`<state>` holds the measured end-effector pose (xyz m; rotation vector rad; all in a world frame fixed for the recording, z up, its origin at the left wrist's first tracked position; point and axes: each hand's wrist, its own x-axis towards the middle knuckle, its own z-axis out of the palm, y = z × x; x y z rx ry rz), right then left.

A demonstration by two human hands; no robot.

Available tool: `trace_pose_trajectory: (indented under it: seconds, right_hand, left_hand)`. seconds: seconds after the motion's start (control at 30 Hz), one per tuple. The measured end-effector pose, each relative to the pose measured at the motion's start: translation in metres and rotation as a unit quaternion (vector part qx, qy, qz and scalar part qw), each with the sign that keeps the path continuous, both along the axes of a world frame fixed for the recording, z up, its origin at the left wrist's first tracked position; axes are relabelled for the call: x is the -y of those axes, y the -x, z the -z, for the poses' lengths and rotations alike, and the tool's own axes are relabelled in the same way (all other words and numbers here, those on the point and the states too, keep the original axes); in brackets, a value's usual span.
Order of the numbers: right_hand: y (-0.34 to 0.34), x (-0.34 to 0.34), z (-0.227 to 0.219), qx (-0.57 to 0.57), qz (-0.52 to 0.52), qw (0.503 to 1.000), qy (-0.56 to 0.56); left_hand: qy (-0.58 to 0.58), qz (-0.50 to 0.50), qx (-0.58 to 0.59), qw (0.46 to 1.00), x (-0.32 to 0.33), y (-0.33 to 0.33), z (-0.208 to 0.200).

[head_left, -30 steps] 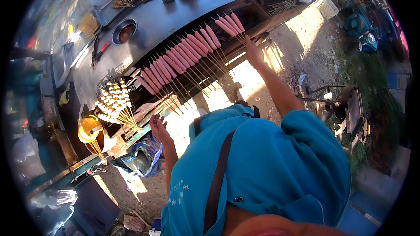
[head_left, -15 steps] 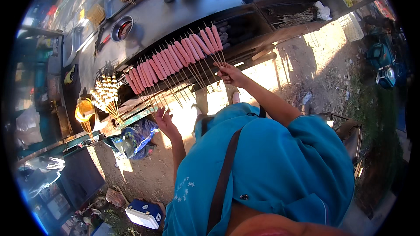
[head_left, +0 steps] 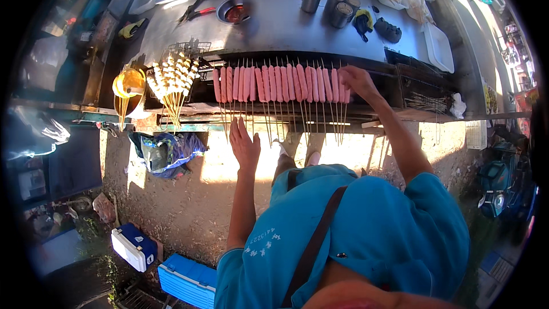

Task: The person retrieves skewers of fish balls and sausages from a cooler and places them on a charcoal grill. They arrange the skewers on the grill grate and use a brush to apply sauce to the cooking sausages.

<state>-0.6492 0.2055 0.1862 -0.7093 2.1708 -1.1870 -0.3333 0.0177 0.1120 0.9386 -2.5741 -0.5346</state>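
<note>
Here, I see slim pink sausage skewers [head_left: 278, 84] lying across the black metal grill [head_left: 392, 80], long axes toward the teal shirt [head_left: 394, 217], just left of the nearer right hand [head_left: 357, 82], whose curled grip I can't make out; the left hand [head_left: 246, 147], fingers loosely extended, hangs near their lower ends.

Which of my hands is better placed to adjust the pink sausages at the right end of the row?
Probably your right hand: it is already up at the rightmost pink sausages, whereas your left hand is lower, toward the opposite end, well away from them.
</note>
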Motion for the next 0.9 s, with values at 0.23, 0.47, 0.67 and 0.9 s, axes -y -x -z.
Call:
trace_pose_trajectory:
  seconds: [0.23,0.47,0.67,0.9]
  right_hand:
    - [0.031,0.214,0.019,-0.296,-0.151,0.943,-0.006]
    - [0.044,0.345,0.058,-0.48,-0.18,0.857,-0.058]
    - [0.081,0.369,0.036,-0.409,-0.123,0.901,0.078]
    - [0.087,0.362,0.009,-0.43,-0.244,0.866,0.073]
  left_hand:
    - [-0.054,-0.058,-0.093,0.992,0.023,0.0,-0.006]
    - [-0.397,-0.16,-0.149,0.891,0.063,-0.023,0.026]
    - [-0.552,-0.155,-0.198,0.795,0.076,-0.026,0.028]
    - [-0.6,-0.124,-0.191,0.767,0.087,-0.03,0.021]
